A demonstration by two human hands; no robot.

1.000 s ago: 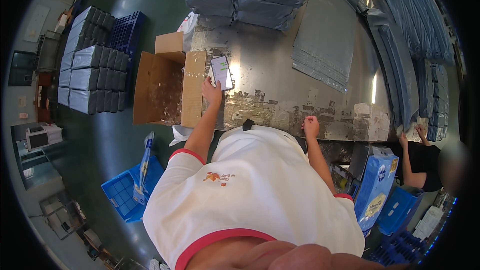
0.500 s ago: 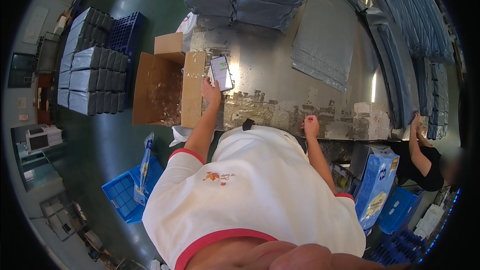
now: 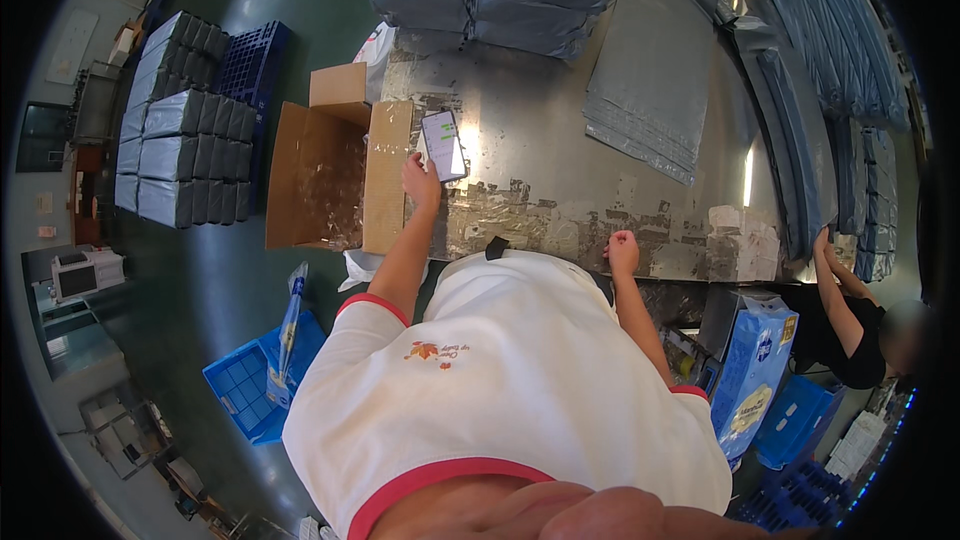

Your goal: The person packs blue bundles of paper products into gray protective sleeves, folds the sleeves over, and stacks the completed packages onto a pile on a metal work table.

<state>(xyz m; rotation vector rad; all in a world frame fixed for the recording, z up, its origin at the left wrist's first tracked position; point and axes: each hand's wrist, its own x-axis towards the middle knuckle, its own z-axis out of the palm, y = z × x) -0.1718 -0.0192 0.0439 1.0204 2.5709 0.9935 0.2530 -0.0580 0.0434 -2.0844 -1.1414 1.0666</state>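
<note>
My left hand (image 3: 421,183) is closed on the lower left edge of a smartphone (image 3: 445,148), with the thumb by its lit screen. The phone is over the metal table, beside a cardboard box flap. Well to the right, my right hand (image 3: 622,253) rests at the table's near edge. Its fingers are curled into a loose fist, and I see nothing in them.
An open cardboard box (image 3: 315,175) stands left of the metal table (image 3: 530,130). Wrapped grey bundles (image 3: 480,0) and flat grey bags (image 3: 650,80) lie on the table. At the right, a co-worker's arms (image 3: 842,300) reach to hanging grey bags. A blue crate (image 3: 245,390) sits on the floor.
My left hand and the phone have hardly moved. At the right, the co-worker's arms and head have shifted slightly; my right hand stays put.
</note>
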